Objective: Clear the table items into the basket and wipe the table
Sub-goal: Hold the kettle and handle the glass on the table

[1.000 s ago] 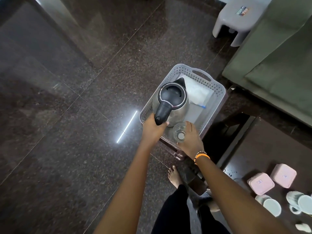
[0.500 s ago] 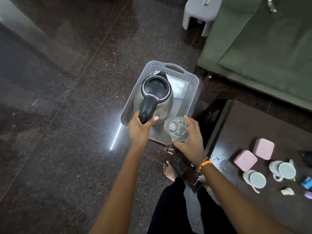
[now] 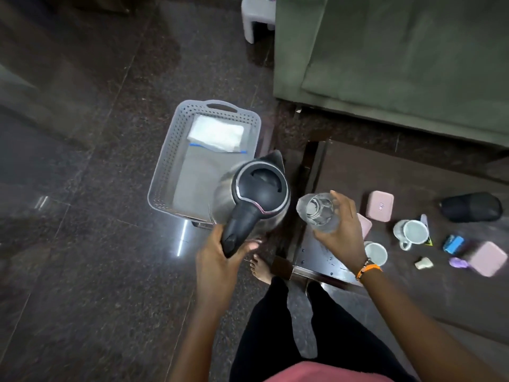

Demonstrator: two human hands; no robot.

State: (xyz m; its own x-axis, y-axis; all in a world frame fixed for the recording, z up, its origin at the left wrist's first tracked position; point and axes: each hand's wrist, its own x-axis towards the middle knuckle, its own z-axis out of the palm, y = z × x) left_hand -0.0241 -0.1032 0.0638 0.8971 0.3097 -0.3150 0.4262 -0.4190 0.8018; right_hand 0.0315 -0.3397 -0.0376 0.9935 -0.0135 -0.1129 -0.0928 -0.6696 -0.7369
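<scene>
Head view looks down on a person standing on a dark polished floor (image 3: 82, 271) with both arms out. Left hand (image 3: 217, 260) has its grip wrapped around the black handle of a steel kettle (image 3: 253, 194), held in the air over the near right corner of the grey perforated basket (image 3: 165, 161); the kettle's spout points away from the person. Right hand (image 3: 341, 230) has its grip closed around a clear drinking glass (image 3: 316, 212), held tilted with its mouth toward the camera, above the left edge of the dark brown surface (image 3: 385, 166). The basket sits just left of that surface, apparently on a low stand, and holds a folded white cloth (image 3: 217, 132) at its far end. On the surface, near its right side, lie two white mugs (image 3: 411, 232), pink lidded boxes (image 3: 381, 205), a black rounded object (image 3: 472, 206), a small blue item (image 3: 453, 244), a purple item (image 3: 458, 262) and a small pale piece (image 3: 424, 263). A green sofa (image 3: 399, 51) stands beyond the far edge of the surface, with a grey stool (image 3: 256, 20) to its left. An orange band (image 3: 367, 268) circles the right wrist.
</scene>
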